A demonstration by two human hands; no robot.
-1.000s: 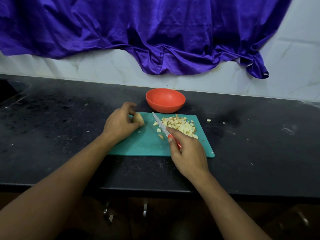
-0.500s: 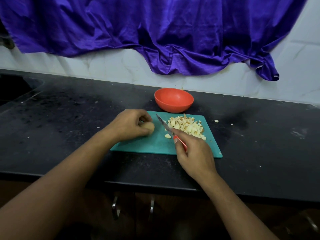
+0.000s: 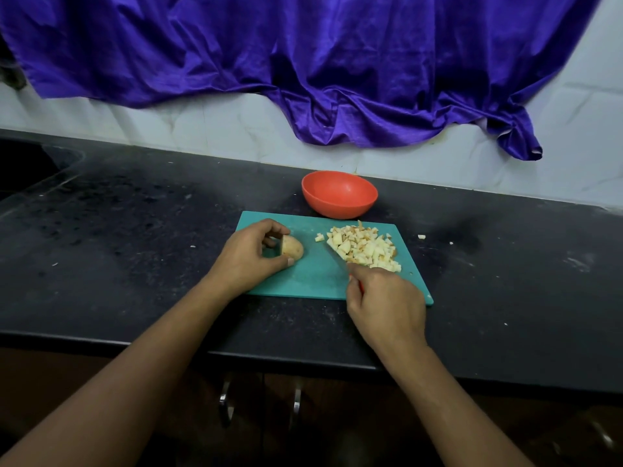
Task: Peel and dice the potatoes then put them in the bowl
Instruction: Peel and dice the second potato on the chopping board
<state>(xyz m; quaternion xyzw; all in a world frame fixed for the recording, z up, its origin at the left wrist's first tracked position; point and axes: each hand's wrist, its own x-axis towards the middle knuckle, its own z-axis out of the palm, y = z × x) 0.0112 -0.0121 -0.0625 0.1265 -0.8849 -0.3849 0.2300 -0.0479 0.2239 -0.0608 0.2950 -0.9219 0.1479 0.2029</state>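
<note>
At centre frame, the left hand (image 3: 249, 261) pinches a potato piece (image 3: 292, 248) on the left side of a teal cutting board (image 3: 313, 279). The right hand (image 3: 387, 305) grips a knife (image 3: 337, 257) and hides most of its handle, and the blade lies against the diced potato pile (image 3: 365, 247). An orange bowl (image 3: 338, 193) sits just behind the board, below a hanging purple cloth (image 3: 303, 62).

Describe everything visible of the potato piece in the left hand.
The potato piece is a rounded end chunk, tan skin on, with a flat cut face on its left. It lies on the left half of the teal cutting board. The left hand pinches it, thumb on the near side, fingers on the far side. It sits apart from the diced pile and the knife held by the right hand.
</note>
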